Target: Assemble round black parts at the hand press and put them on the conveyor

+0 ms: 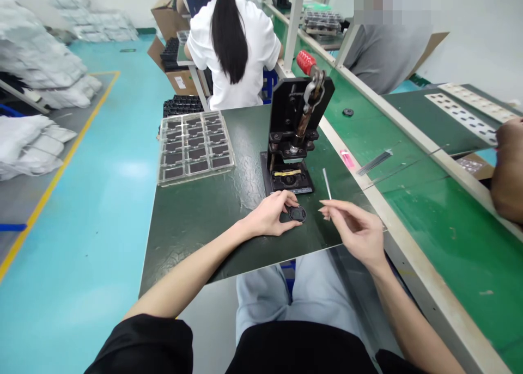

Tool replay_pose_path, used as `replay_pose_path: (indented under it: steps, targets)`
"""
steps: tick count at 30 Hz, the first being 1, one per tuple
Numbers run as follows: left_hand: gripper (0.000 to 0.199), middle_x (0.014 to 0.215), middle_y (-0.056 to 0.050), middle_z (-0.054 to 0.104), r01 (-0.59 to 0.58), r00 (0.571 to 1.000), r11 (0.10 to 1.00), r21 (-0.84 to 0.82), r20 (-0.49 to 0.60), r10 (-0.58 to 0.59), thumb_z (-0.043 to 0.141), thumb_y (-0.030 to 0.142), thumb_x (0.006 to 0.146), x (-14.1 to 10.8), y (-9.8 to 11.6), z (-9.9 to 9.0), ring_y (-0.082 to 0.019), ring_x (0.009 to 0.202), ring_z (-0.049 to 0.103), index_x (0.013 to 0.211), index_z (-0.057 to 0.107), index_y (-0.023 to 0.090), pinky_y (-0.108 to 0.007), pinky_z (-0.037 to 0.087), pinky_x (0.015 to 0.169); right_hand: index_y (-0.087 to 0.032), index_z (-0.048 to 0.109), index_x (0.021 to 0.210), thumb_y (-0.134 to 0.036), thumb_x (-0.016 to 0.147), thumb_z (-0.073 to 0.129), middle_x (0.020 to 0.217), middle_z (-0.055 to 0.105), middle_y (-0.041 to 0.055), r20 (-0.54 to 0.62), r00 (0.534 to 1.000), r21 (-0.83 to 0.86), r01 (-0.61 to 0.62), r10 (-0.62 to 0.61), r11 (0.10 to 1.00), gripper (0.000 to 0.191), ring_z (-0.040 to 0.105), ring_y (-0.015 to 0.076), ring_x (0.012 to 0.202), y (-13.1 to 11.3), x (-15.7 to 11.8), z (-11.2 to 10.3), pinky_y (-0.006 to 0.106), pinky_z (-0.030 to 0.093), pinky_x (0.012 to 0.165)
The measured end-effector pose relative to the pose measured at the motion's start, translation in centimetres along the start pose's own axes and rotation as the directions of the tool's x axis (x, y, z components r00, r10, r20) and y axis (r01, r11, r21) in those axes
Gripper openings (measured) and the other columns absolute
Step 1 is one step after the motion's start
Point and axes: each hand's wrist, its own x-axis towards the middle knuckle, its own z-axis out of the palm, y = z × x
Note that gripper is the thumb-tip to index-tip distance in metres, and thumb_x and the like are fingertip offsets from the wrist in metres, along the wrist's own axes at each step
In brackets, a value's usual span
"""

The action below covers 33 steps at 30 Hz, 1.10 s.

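Observation:
Between thumb and fingers, my left hand (274, 215) grips a round black disc-shaped part (298, 214) just above or on the green tabletop. To its right, my right hand (354, 226) pinches a thin pale stick (327, 183), its far end pointing up and away. Directly beyond the disc stands a black hand press (293, 129) with a red lever grip (305, 62). A yellow strip (287, 173) lies across the fixture on the press base. Left of the press is a clear plastic tray (197, 145) with several dark flat pieces in its compartments.
A green conveyor belt (408, 159) runs along the right, behind a pale rail. On it lie a round black part (348, 112) and a bundle of thin dark strips (375, 161). A pink item (347, 159) rests by the rail. Co-workers sit ahead and across the belt.

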Motion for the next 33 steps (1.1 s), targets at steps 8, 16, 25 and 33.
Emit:
replay_pose_path:
  steps: [8,16,25,33]
  targets:
    - [0.051,0.117,-0.011,0.072,0.001,1.0,0.999,0.032,0.001,-0.001,0.082,0.041,0.083,-0.1,0.2,0.0,-0.024,0.104,0.072,0.119,0.052,0.02,-0.041,0.061,0.092,-0.021,0.081,0.106,-0.037,0.091,0.077,0.091,0.082,0.0083,0.066,0.986,0.13,-0.162,0.155,0.978,0.022,0.073,0.0174,0.065,-1.3,0.7,-1.8,0.03,0.064,0.059]
    - [0.047,0.118,-0.011,0.071,-0.024,1.0,0.998,0.054,0.014,0.023,0.08,0.041,0.085,-0.1,0.0,0.0,-0.023,0.105,0.07,0.118,0.053,0.02,-0.04,0.061,0.093,-0.02,0.077,0.092,-0.035,0.096,0.07,0.074,0.075,0.0028,-0.12,0.993,-0.163,-0.024,0.004,0.986,0.017,0.068,0.0145,0.06,2.4,0.0,-0.7,0.028,0.059,0.061]
    - [0.048,0.119,-0.011,0.071,-0.024,1.0,0.998,0.064,0.017,0.023,0.08,0.04,0.085,-0.1,0.1,0.0,-0.024,0.106,0.07,0.119,0.052,0.02,-0.041,0.06,0.093,-0.021,0.071,0.088,-0.032,0.101,0.06,0.079,0.076,0.0051,-0.091,0.985,-0.36,0.107,-0.149,0.927,0.021,0.071,0.0173,0.068,2.9,-0.2,0.1,0.03,0.058,0.067]
    - [0.057,0.113,-0.008,0.072,0.006,1.0,0.998,0.056,-0.027,-0.005,0.084,0.045,0.079,-0.1,0.1,0.1,-0.024,0.102,0.073,0.121,0.052,0.022,-0.041,0.061,0.092,-0.022,0.063,0.087,-0.039,0.103,0.056,0.075,0.074,0.0042,0.016,0.997,-0.151,0.083,-0.082,0.985,0.024,0.073,0.0174,0.066,3.3,1.3,4.0,0.029,0.06,0.064]
